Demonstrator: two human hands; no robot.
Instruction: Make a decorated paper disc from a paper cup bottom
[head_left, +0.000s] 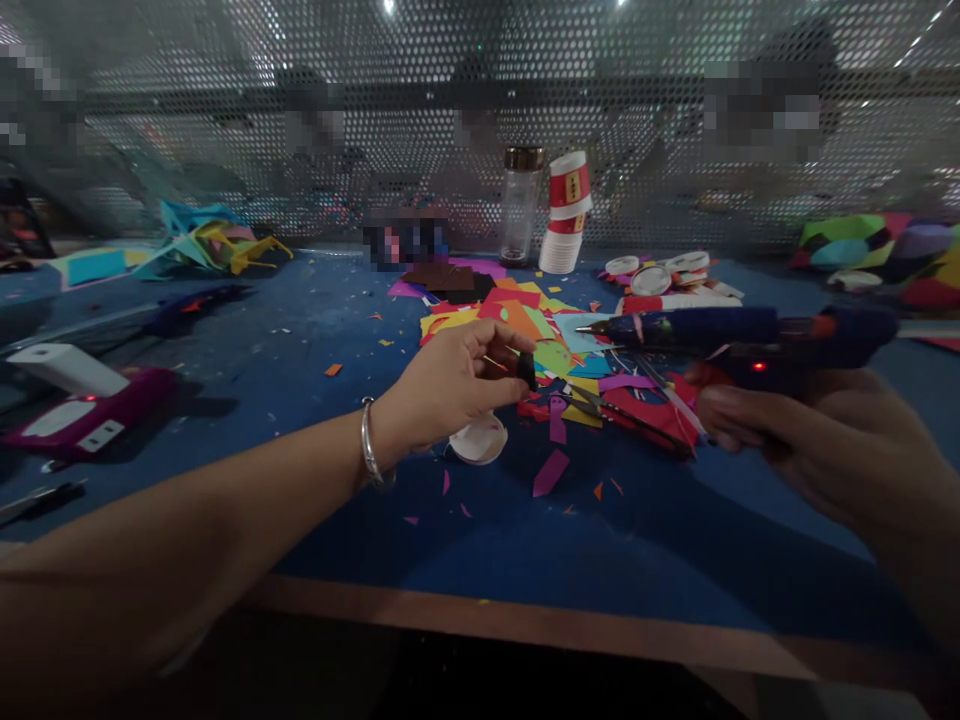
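Observation:
Pinched between the thumb and fingers of my left hand (469,380) is a small black piece (527,372), perhaps paper. My right hand (802,430) grips a dark blue hot glue gun (697,328) by its handle; its nozzle points left toward that piece, a gap away, and a red light glows on its side. Below my left hand, a white paper-cup bottom (480,440) lies on the blue table. Scissors (637,415) rest on coloured paper scraps (517,300) between my hands. A purple paper strip (551,473) lies nearer the front edge.
A glass bottle (520,205) and stacked paper cups (565,212) stand at the back by a perforated metal screen (420,110). White cup rings (650,280) lie right of them. On the left sit a purple power strip (97,410) with a white plug and another glue gun (187,308).

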